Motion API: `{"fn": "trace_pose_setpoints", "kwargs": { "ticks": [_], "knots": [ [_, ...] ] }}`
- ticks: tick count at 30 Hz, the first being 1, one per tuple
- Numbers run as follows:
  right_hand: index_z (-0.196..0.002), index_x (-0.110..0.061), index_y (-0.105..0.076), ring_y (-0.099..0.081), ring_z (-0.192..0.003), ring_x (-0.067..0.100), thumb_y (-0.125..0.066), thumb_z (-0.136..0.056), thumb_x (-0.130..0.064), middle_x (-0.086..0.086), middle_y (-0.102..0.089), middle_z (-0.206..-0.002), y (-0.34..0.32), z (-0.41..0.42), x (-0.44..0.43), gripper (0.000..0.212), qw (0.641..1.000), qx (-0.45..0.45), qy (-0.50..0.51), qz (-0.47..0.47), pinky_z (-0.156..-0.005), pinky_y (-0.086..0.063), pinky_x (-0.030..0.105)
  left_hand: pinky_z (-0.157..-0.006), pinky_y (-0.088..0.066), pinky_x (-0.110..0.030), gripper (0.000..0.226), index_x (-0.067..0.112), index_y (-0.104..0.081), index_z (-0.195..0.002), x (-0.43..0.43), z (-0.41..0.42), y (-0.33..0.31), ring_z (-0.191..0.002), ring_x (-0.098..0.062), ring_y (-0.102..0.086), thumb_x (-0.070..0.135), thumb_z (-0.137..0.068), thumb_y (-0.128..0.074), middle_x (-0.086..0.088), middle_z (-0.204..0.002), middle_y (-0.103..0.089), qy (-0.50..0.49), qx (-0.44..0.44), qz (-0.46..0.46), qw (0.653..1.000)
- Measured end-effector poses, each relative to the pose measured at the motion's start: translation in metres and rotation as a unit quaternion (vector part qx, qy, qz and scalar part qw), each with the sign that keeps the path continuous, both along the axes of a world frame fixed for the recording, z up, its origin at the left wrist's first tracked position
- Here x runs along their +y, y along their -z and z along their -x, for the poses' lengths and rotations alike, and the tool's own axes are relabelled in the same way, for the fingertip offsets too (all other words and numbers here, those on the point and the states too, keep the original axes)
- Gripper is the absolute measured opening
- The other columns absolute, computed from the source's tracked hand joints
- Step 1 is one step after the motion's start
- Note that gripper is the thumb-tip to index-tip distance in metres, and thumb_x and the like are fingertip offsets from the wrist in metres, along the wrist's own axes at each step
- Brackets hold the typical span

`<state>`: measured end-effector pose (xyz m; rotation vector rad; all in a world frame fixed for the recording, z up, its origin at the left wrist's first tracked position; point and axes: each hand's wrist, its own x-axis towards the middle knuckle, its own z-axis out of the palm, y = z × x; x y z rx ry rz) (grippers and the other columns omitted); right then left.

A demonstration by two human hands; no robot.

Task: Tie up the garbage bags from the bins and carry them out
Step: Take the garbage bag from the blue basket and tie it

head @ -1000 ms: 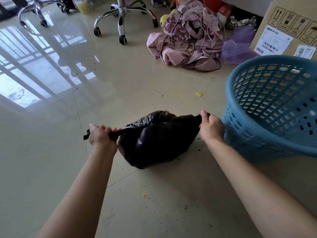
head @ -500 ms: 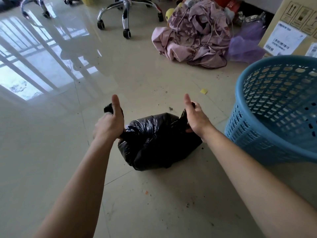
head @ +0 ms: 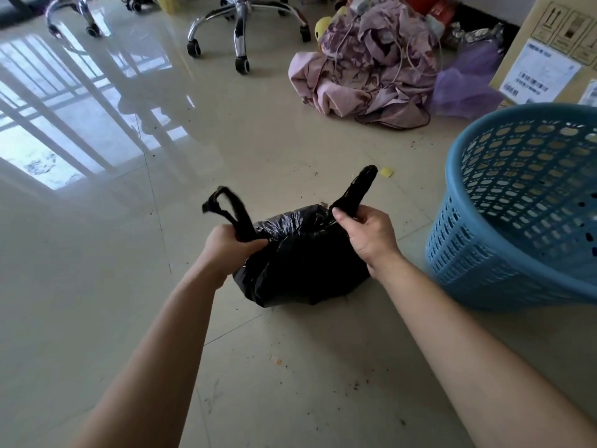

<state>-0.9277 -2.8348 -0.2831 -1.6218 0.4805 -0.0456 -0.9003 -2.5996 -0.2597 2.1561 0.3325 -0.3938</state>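
A black garbage bag (head: 300,263) sits full on the glossy tiled floor in front of me. My left hand (head: 231,245) grips its left handle, whose loop sticks up past my fist. My right hand (head: 366,234) grips the right handle, and that strip also points upward. Both handles are held close above the bag's mouth, a short gap apart. An empty blue perforated bin (head: 523,205) stands tilted just right of the bag.
A heap of pink cloth with a cord (head: 365,69) lies at the back. A cardboard box (head: 549,50) stands behind the bin. Wheeled chair bases (head: 239,24) are at the far left. Crumbs and a yellow scrap (head: 386,172) dot the floor.
My hands were pulling the handles wide apart to the sides; they have since swung upward and drawn in closer together above the bag.
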Motion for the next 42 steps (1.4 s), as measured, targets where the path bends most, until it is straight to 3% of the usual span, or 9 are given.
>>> {"fn": "trace_pose_setpoints", "kwargs": {
  "ticks": [3, 9, 11, 14, 20, 25, 31, 38, 42],
  "knots": [
    [-0.085, -0.030, -0.070, -0.065, -0.099, 0.015, -0.062, -0.096, -0.032, -0.007, -0.068, -0.096, 0.000, 0.001, -0.002, 0.014, 0.997, -0.048, 0.008, 0.057, -0.088, -0.050, 0.029, -0.085, -0.059, -0.044, 0.022, 0.013, -0.075, -0.088, -0.012, 0.004, -0.002, -0.089, -0.026, -0.073, 0.035, -0.089, -0.073, -0.009, -0.089, -0.076, -0.064, -0.078, 0.027, 0.995],
    [-0.088, -0.021, -0.059, -0.066, -0.083, 0.009, -0.039, -0.105, -0.034, -0.007, -0.071, -0.085, -0.018, 0.004, 0.017, 0.030, 0.995, -0.073, -0.008, -0.068, -0.082, -0.052, 0.028, -0.096, -0.051, -0.038, 0.038, 0.028, -0.068, -0.080, -0.062, 0.006, -0.041, -0.099, -0.016, -0.069, 0.031, -0.107, -0.041, 0.000, -0.098, -0.076, -0.010, -0.311, 0.198, 0.930],
    [-0.090, -0.021, -0.058, -0.061, -0.074, 0.010, -0.038, -0.105, -0.038, -0.007, -0.062, -0.075, -0.015, 0.005, 0.019, 0.030, 0.998, -0.054, -0.006, -0.042, -0.072, -0.048, 0.028, -0.091, -0.055, -0.041, 0.044, 0.025, -0.066, -0.073, -0.079, 0.006, -0.055, -0.085, -0.025, -0.071, 0.034, -0.108, -0.039, -0.006, -0.081, -0.074, -0.048, -0.241, 0.345, 0.906],
    [-0.089, -0.024, -0.058, -0.054, -0.068, 0.009, -0.039, -0.104, -0.038, -0.010, -0.054, -0.070, -0.003, 0.005, 0.012, 0.028, 0.999, -0.042, 0.028, -0.011, -0.068, -0.043, 0.027, -0.055, -0.053, -0.034, 0.035, 0.012, -0.049, -0.079, -0.083, -0.003, -0.046, -0.043, -0.015, -0.041, 0.029, -0.108, -0.040, -0.001, -0.052, -0.039, -0.142, -0.092, 0.494, 0.853],
    [-0.098, -0.018, -0.056, -0.057, -0.064, 0.017, -0.041, -0.105, -0.031, -0.007, -0.058, -0.071, 0.013, 0.008, 0.001, 0.021, 0.987, -0.053, -0.039, 0.143, -0.063, -0.042, 0.031, -0.041, -0.031, -0.025, 0.024, 0.017, -0.042, -0.079, -0.053, 0.002, 0.009, -0.040, -0.009, -0.025, 0.010, -0.101, -0.048, 0.004, -0.054, -0.025, -0.131, 0.066, 0.402, 0.904],
    [-0.108, -0.019, -0.050, -0.063, -0.081, 0.037, -0.039, -0.103, -0.037, 0.013, -0.067, -0.086, 0.015, 0.011, -0.015, 0.022, 0.919, -0.022, -0.256, 0.299, -0.071, -0.051, 0.045, -0.054, -0.040, -0.027, 0.048, 0.014, -0.046, -0.129, -0.043, 0.003, 0.007, -0.054, -0.015, -0.045, -0.005, -0.088, -0.064, -0.002, -0.065, -0.040, 0.035, 0.097, 0.372, 0.922],
    [-0.113, -0.028, -0.049, -0.062, -0.096, 0.035, -0.034, -0.102, -0.046, 0.013, -0.067, -0.107, 0.001, 0.013, -0.014, 0.026, 0.848, -0.002, -0.378, 0.371, -0.083, -0.051, 0.046, -0.048, -0.038, -0.024, 0.020, 0.013, -0.058, -0.089, -0.054, 0.010, 0.009, -0.048, -0.010, -0.038, 0.027, -0.086, -0.071, 0.002, -0.061, -0.043, 0.096, 0.052, 0.348, 0.931],
    [-0.108, -0.023, -0.066, -0.066, -0.091, 0.007, -0.062, -0.092, -0.048, -0.007, -0.071, -0.096, 0.017, 0.020, -0.025, 0.030, 0.940, 0.017, -0.299, 0.162, -0.084, -0.052, 0.026, -0.043, -0.036, -0.023, 0.025, 0.022, -0.047, -0.080, -0.048, -0.002, 0.011, -0.041, -0.007, -0.025, 0.031, -0.102, -0.053, 0.007, -0.054, -0.026, -0.148, 0.024, 0.498, 0.854],
    [-0.101, -0.022, -0.072, -0.066, -0.089, 0.007, -0.060, -0.096, -0.040, -0.008, -0.072, -0.092, 0.025, 0.026, -0.024, 0.022, 0.939, -0.032, -0.271, 0.211, -0.080, -0.050, 0.027, -0.044, -0.034, -0.023, 0.029, 0.019, -0.043, -0.073, -0.047, -0.003, 0.016, -0.042, -0.007, -0.025, 0.019, -0.099, -0.058, 0.007, -0.054, -0.027, -0.127, 0.078, 0.488, 0.860]
  ]
}}
